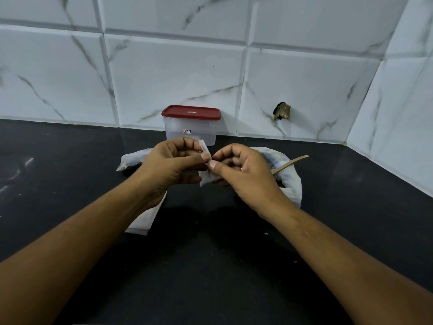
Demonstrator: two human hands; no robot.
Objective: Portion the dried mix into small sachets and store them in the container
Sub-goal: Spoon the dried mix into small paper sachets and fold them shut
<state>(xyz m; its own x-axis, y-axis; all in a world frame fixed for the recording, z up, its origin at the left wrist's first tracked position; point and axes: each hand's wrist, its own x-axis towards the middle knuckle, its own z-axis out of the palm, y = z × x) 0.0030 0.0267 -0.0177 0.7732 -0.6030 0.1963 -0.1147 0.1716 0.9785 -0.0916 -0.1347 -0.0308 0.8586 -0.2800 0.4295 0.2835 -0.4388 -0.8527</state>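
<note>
Above the counter [210, 254], at mid-frame, both hands meet on one small white sachet [205, 178]. The left hand [173, 160] pinches its upper edge between thumb and forefinger, other fingers curled; the right hand [243, 170] pinches the same edge from the other side, thumb tips almost touching. The sachet hangs between the two palms, clear of the counter, and looks flat; whether anything is in it I cannot tell.

My reading is that the step in hand is working the sachet's mouth, most likely teasing it apart for filling, though closing it cannot be ruled out. If it is being opened, the next move calls for the left hand to keep the mouth spread alone while the right lets go and takes the spoon [293, 161], which stands in the bag [290, 177] just beside and behind the right hand. Dark bits at that bag's mouth look like the mix [279, 183].

Storage is further off: the container [191, 134] stands against the tiled wall just behind the hands, its red lid [191, 112] on, so the lid must come off first.
</note>
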